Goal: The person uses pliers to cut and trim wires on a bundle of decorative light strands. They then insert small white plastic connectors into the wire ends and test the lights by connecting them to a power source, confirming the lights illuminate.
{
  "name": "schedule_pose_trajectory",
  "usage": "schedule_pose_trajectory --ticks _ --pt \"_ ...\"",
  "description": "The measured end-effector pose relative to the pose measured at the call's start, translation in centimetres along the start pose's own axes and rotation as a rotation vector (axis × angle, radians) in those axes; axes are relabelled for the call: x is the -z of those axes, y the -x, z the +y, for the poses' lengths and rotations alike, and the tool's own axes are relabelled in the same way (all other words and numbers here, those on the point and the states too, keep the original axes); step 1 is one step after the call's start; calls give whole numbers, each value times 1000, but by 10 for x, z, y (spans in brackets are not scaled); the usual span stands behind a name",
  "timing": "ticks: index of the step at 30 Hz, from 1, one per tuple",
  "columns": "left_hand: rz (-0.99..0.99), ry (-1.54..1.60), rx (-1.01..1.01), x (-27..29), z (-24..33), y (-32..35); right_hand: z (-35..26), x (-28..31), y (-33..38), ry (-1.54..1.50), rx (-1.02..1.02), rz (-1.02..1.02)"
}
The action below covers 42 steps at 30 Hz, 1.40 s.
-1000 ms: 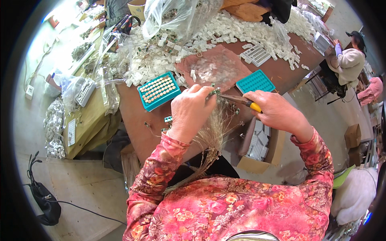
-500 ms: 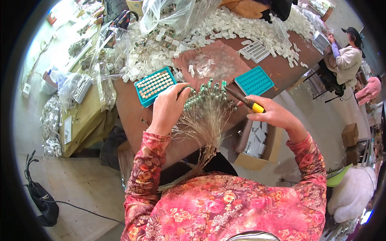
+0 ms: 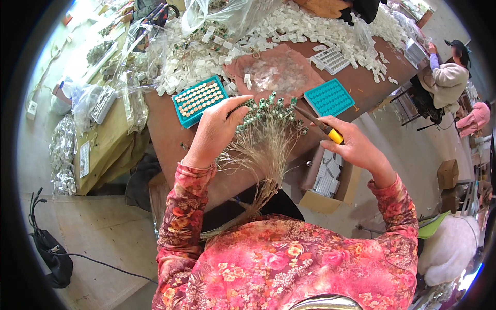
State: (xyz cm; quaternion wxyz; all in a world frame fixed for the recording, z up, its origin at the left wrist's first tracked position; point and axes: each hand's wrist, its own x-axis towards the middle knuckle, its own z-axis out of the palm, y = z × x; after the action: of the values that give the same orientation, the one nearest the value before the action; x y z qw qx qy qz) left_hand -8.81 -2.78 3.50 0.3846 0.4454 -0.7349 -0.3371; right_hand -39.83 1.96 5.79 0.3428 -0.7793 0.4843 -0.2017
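Note:
A bundle of thin pale wires (image 3: 266,150) fans out over the table edge, with several small green circuit boards (image 3: 271,111) at its far ends. My left hand (image 3: 214,132) is at the left side of these boards, its thumb and forefinger apart and nothing visible between them. In my right hand (image 3: 356,144) is a pointed dark tool with a yellow-and-black handle (image 3: 335,136). Its tip points left, close to the right-hand boards. Beyond my left hand lies a teal tray (image 3: 182,116) filled with round, coin-like pieces. A second teal tray (image 3: 329,98), with rows of slots, sits past the tool.
Loose white plastic pieces (image 3: 305,26) heap along the far side, before them a pink cloth (image 3: 310,77) bearing clear pieces. A white slotted tray (image 3: 333,61) lies nearby. Below the table's right edge stands a cardboard box (image 3: 323,204) of white parts. Another person (image 3: 447,77) sits far right.
The tool's tip has drawn slightly away from the green boards; a green piece at its tip is no longer there. My left hand's thumb and forefinger have shifted slightly toward the far side.

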Motion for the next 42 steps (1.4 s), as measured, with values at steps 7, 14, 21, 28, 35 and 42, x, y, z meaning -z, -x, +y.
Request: schedule_pose_trajectory --ticks 7,14,21,28,35,42 --pt "-61 5 23 7 8 3 -8 -3 0 29 62 43" --pt "-109 105 -46 13 9 4 -11 -4 1 13 11 26" --pt "-198 218 21 21 11 6 -8 -4 4 -58 -19 16" --pt "-191 383 152 20 7 7 -5 -4 21 -131 -199 20" --pt "-195 331 122 22 3 6 15 -10 41 -224 -345 15" --pt "-153 210 197 15 3 -1 36 -16 50 -161 -386 12"
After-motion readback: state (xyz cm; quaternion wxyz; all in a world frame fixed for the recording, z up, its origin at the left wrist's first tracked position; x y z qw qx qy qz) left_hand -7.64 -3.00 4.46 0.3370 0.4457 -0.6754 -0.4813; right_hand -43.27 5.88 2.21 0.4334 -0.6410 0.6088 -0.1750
